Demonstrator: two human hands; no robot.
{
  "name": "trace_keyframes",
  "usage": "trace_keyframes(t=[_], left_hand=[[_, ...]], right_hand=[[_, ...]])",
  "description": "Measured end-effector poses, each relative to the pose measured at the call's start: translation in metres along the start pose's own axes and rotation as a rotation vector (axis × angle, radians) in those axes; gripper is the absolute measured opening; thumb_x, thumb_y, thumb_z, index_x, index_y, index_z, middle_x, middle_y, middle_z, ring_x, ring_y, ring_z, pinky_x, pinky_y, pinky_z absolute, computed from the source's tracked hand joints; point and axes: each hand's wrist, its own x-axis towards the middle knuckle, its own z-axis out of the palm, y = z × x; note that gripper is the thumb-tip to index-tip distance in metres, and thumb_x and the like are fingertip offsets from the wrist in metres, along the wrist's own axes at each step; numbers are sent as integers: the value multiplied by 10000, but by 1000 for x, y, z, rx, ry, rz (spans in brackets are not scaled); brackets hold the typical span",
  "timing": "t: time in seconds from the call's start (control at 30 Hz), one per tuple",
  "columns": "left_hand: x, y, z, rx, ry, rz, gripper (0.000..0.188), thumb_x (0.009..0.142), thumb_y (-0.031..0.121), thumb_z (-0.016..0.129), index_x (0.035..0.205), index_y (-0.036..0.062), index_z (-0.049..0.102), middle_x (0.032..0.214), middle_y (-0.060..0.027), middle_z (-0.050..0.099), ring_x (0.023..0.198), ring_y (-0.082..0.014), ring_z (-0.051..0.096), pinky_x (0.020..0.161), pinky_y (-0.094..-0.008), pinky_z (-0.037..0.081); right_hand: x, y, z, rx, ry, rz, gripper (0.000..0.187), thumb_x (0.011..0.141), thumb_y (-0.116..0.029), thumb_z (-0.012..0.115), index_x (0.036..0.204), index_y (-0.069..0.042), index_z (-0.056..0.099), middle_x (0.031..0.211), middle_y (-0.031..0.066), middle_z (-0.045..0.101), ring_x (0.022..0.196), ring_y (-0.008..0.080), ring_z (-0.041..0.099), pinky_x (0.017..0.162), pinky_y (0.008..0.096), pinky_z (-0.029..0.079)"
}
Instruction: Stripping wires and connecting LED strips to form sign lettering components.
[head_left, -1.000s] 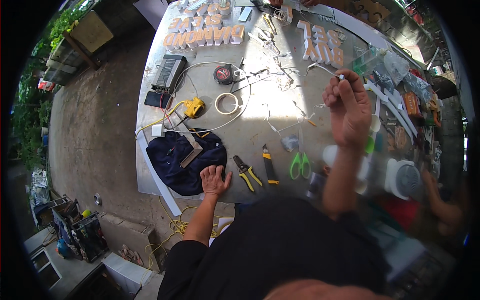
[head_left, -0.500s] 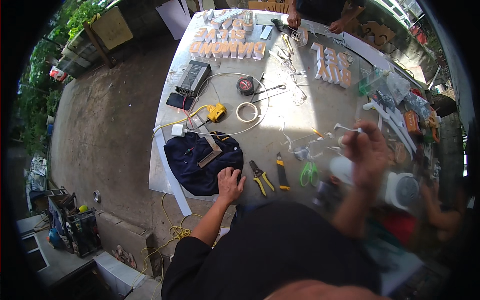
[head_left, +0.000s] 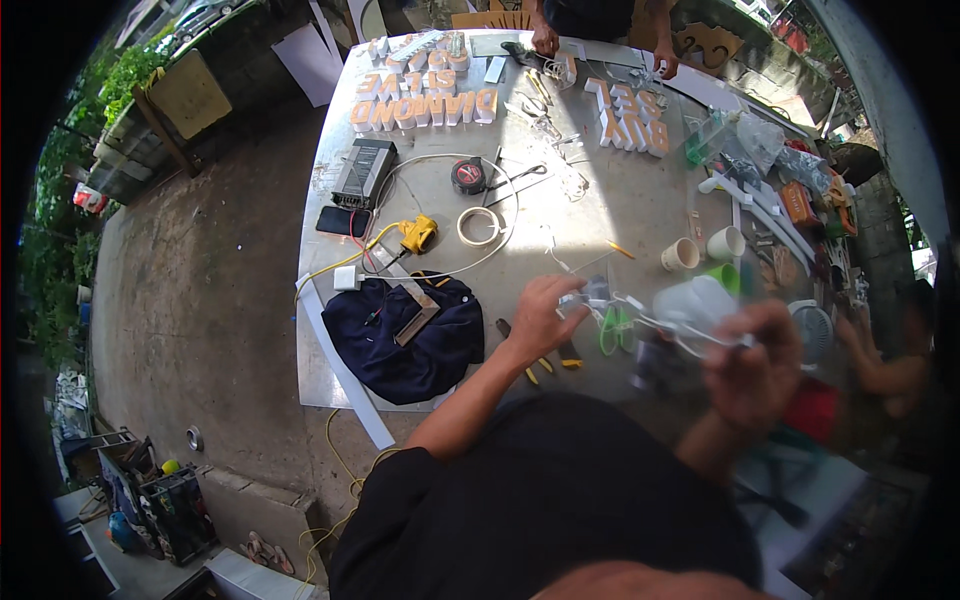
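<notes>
My left hand [head_left: 550,312] has its fingers closed on one end of a thin white wire [head_left: 648,321], low over the table. Farther right, my right hand [head_left: 755,365], smeared by motion, grips the other part of the wire, which spans between both hands. Green-handled scissors [head_left: 614,334] lie just under the wire. Beneath my left wrist, yellow-handled pliers [head_left: 541,370] and a utility knife [head_left: 570,356] are partly hidden. A dark blue cloth [head_left: 445,345] lies left of my forearm, with a metal square [head_left: 418,318] on top.
Tape measure [head_left: 468,175], masking tape roll [head_left: 463,228], power supply [head_left: 362,172] and yellow connector [head_left: 419,235] lie mid-left. Block letters [head_left: 425,108] stand at the back. Cups [head_left: 681,255] and a fan [head_left: 810,325] are right. Another person's hands [head_left: 545,40] work at the far edge.
My left hand has left the blue cloth and moved right to the wire. My right hand has lowered and shifted slightly right, and the wire is now between both hands.
</notes>
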Motion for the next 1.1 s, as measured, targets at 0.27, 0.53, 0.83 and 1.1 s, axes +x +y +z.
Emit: trace_keyframes(t=[0.27, 0.53, 0.83, 1.1], left_hand=[[-35, -29, -23, -516, -134, -207, 133, 799, 98, 733, 895, 20, 685, 806, -49, 677, 744, -103, 604, 669, -254, 467], [-56, -48, -65, -806, -58, -592, 133, 883, 145, 666, 882, 18, 624, 799, -37, 663, 717, -74, 588, 673, -224, 458], [-45, -58, -118, -902, 13, -532, 160, 830, 138, 725, 862, 27, 616, 710, 44, 549, 635, -38, 474, 603, -191, 373], [-42, -58, -148, -247, -255, -408, 132, 770, 62, 742, 858, 1, 664, 779, -10, 632, 753, -85, 588, 670, -242, 457]], right_hand=[[1, -8, -20, 9, 110, -157, 283, 936, -169, 581, 1114, 40, 512, 920, 216, 647, 597, 142, 572, 504, 199, 459], [13, 2, -35, 25, 175, -149, 271, 946, -158, 566, 1132, 37, 544, 958, 194, 659, 622, 128, 540, 556, 199, 420], [29, 15, -46, 51, 264, -85, 253, 959, -154, 544, 1152, 9, 552, 901, 106, 619, 641, 113, 498, 590, 216, 410], [31, 18, -65, 117, 335, -101, 246, 976, -169, 513, 1154, -6, 557, 895, 76, 607, 647, 90, 481, 554, 212, 363]])
